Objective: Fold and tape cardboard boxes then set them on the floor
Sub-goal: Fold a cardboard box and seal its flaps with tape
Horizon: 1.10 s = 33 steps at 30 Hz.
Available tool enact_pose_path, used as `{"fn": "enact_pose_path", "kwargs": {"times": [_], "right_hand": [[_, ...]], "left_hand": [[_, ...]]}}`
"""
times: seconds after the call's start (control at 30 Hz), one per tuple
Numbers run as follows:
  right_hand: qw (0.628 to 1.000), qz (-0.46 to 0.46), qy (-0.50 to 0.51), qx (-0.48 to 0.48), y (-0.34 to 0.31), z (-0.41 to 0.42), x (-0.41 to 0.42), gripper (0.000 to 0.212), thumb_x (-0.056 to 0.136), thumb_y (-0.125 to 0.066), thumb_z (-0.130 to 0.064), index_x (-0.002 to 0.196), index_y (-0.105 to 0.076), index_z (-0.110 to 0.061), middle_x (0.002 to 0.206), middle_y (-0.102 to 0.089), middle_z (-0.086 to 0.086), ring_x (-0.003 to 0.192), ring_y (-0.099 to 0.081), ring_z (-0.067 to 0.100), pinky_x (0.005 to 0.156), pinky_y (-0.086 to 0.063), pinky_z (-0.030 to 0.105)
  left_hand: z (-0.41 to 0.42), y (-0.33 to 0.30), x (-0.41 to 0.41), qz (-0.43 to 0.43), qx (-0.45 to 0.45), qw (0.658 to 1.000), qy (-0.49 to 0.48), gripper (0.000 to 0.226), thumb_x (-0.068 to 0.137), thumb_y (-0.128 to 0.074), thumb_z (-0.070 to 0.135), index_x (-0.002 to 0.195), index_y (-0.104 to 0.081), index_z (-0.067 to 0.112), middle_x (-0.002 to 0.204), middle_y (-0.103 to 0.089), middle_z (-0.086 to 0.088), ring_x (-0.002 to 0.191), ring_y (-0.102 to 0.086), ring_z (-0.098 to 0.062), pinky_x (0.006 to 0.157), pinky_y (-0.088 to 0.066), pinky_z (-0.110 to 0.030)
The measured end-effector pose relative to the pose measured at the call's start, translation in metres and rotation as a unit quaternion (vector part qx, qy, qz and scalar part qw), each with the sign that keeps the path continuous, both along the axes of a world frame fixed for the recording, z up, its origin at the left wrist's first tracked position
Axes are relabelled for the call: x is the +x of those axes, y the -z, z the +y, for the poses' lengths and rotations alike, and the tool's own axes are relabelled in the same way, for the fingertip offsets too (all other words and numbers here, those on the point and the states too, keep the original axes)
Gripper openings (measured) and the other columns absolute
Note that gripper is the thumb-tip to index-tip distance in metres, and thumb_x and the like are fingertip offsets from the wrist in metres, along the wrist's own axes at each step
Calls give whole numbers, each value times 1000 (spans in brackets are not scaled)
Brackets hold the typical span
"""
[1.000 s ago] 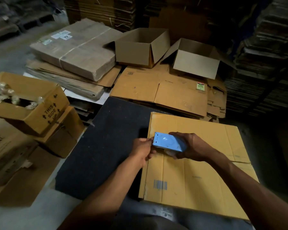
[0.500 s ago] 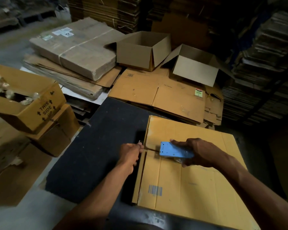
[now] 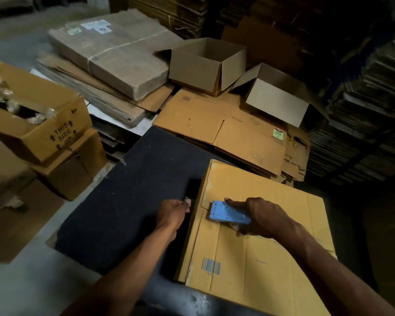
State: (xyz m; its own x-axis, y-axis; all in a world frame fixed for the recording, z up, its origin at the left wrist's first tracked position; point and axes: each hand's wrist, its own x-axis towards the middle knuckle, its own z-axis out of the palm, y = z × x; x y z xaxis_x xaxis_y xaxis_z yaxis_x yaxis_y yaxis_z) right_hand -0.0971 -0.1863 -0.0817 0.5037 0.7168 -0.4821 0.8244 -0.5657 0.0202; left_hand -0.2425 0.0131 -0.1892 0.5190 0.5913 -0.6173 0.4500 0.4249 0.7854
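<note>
**Tape drawn out past the box's left edge**

The person's left hand (image 3: 172, 214) now sits just off the left edge of the flat yellow-brown cardboard box (image 3: 255, 238), over the dark felt-covered work table (image 3: 123, 201). A second ago it was against the blue handheld tape dispenser (image 3: 228, 215), fingers meeting its front end; half a second ago it had begun to draw away to the left. Its fingers are curled in a pinch. What they pinch is too thin and dim to make out, though it is most likely the free end of the tape. The right hand (image 3: 263, 216) grips the dispenser from the right, fingers wrapped over its top, and holds it low on the box near the seam between two flaps.

The box lies flat on the near right part of the table, barcode side up, not yet opened into shape. The widening gap between the hands suggests a strip is being pulled across the seam toward the left edge, so taping has started while folding and setting the box on the floor remain undone.

Two open grey-brown cardboard cartons (image 3: 205, 65) stand on the stack of flattened sheets at the far side.
</note>
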Motion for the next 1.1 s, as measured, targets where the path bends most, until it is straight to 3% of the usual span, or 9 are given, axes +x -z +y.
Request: {"fn": "enact_pose_path", "kwargs": {"times": [0.23, 0.5, 0.67, 0.8, 0.9, 0.97, 1.03, 1.1], "right_hand": [[998, -7, -10, -55, -3, 11, -2, 101, 88, -71, -58, 159, 0, -51, 133, -53, -1, 118, -55, 17, 90, -50, 32], [991, -49, -61, -109, -9, 24, -9, 106, 87, -66, -67, 161, 6, -45, 131, -56, 3, 118, -58, 21, 93, -53, 37], [992, -72, -72, -70, -12, 34, -15, 94, 87, -60, -73, 162, -18, -34, 131, -55, -1, 118, -55, 18, 94, -53, 36], [998, -36, -44, -38, -9, 40, -18, 82, 89, -63, -67, 156, -36, -29, 127, -59, -3, 111, -61, 14, 85, -53, 26], [998, -39, -47, -33, -9, 40, -21, 89, 88, -60, -71, 160, -28, -28, 145, -51, -2, 127, -53, 16, 97, -51, 31], [996, -49, -66, -25, -10, 41, -22, 96, 88, -56, -74, 164, -17, -30, 161, -36, 1, 143, -38, 22, 111, -42, 40], [996, -45, -82, 3, -8, 45, -24, 91, 90, -56, -72, 163, -18, -32, 163, -32, 0, 148, -32, 22, 116, -36, 43], [993, -41, -107, 29, -5, 50, -28, 81, 90, -60, -68, 158, -34, -31, 159, -42, 1, 145, -39, 24, 114, -39, 44]], "left_hand": [[-7, 18, 4, 11, -20, 1000, 4, 23, 95, -75, 31, 80, -72, 14, 81, -74, -1, 77, -66, -18, 64, -47, -27], [-26, 25, 11, 49, 29, 998, -13, 25, 94, -74, 40, 75, -71, 25, 78, -73, 4, 78, -70, -17, 69, -55, -30], [-31, 27, 13, 31, -5, 998, -62, 21, 90, -78, 39, 100, -77, 20, 96, -77, 0, 92, -71, -22, 87, -61, -43], [-31, 35, 3, 39, -51, 996, -54, 31, 86, -79, 52, 94, -76, 22, 88, -76, 2, 86, -70, -17, 81, -60, -37], [-33, 44, -3, 43, 4, 998, -39, 21, 96, -72, 37, 112, -73, 25, 114, -73, 0, 105, -67, -19, 95, -56, -39], [-34, 38, -9, -29, 49, 997, -47, 22, 103, -61, 30, 124, -69, 28, 130, -67, 1, 120, -62, -17, 102, -50, -33], [-35, 28, -14, -128, 69, 989, -27, 39, 106, -51, 44, 141, -59, 30, 145, -59, 6, 133, -54, -9, 107, -43, -25], [-40, 22, -18, -198, 40, 977, 69, 71, 97, -44, 71, 159, -34, 39, 163, -38, 10, 146, -38, -5, 115, -34, -28]]}}
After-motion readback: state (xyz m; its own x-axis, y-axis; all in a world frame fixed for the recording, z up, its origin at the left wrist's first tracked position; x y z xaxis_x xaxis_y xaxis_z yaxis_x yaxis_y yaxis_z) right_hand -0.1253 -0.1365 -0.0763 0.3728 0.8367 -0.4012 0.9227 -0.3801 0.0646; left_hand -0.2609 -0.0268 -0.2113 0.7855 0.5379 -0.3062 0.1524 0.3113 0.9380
